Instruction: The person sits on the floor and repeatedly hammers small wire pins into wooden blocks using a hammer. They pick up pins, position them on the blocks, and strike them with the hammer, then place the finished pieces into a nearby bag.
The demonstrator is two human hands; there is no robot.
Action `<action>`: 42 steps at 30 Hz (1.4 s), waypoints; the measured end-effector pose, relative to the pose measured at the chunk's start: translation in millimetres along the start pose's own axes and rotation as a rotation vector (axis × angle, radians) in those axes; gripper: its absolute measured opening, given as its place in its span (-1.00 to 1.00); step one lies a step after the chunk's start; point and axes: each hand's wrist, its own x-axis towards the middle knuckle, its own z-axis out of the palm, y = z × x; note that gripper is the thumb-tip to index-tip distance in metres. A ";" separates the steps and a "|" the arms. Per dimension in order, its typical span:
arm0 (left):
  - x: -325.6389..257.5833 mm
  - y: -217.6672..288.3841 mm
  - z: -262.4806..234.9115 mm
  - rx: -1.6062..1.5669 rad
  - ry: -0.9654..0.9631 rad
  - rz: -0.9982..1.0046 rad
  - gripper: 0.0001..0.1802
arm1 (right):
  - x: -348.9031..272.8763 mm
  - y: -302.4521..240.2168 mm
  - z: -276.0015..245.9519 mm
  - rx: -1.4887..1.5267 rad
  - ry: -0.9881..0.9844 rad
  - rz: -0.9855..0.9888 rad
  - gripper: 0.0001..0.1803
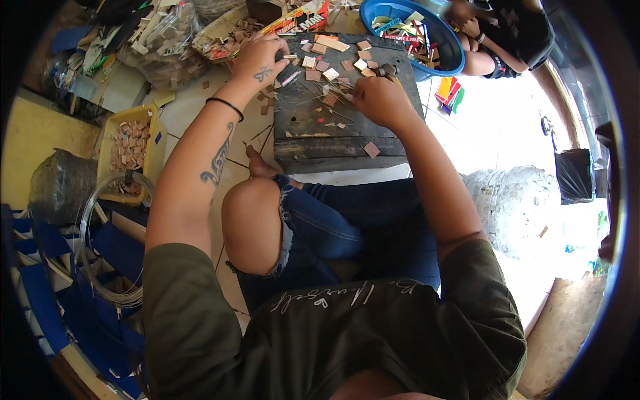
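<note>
At the far left corner of a low dark wooden block (pixel 300 130), my left hand (pixel 259 59) has its fingers bent together. A small pale piece shows at its fingertips, too small to name. Over the block's right half my right hand (pixel 381 100) is closed in a pinch, and what it holds is hidden. Several thin wire-like sticks (pixel 312 91) lie on the block beside those fingertips. Small square brown and white tiles (pixel 331 74) are scattered around both hands. One brown tile (pixel 371 149) lies at the block's near edge. A dark rounded metal-looking thing (pixel 387 69) sits just beyond my right hand.
A blue basin (pixel 460 63) of colourful pieces stands at the far right, beside another person (pixel 517 33). Yellow tray (pixel 159 150) with brown tiles, coiled clear tubing (pixel 87 233) and blue dividers (pixel 40 293) are at left. A wrapped white bundle (pixel 513 207) stands at right.
</note>
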 end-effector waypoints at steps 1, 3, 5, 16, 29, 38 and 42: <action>-2.8 2.7 -1.8 -0.072 -0.013 -0.060 -0.81 | -1.3 2.1 -0.6 0.055 0.020 -0.019 -0.80; -10.6 12.5 -4.3 -0.347 0.033 -0.140 -0.82 | -5.4 5.3 -3.8 0.167 0.070 -0.064 -0.81; -23.2 29.9 -1.9 -0.745 0.121 -0.236 -0.80 | -12.9 5.1 -6.2 0.324 0.206 -0.075 -0.83; -71.3 139.9 4.5 -0.751 0.284 -0.079 -0.82 | -74.3 6.6 14.2 1.123 0.502 0.064 -0.85; -88.3 161.9 44.2 -0.461 0.298 -0.005 -0.87 | -92.2 9.5 24.1 0.958 0.449 0.045 -0.87; -88.4 159.5 43.4 -0.447 0.296 0.027 -0.88 | -98.0 -3.7 18.5 0.777 0.498 -0.072 -0.88; -89.0 160.3 43.3 -0.435 0.305 0.028 -0.88 | -97.1 -5.1 19.0 0.765 0.479 -0.075 -0.89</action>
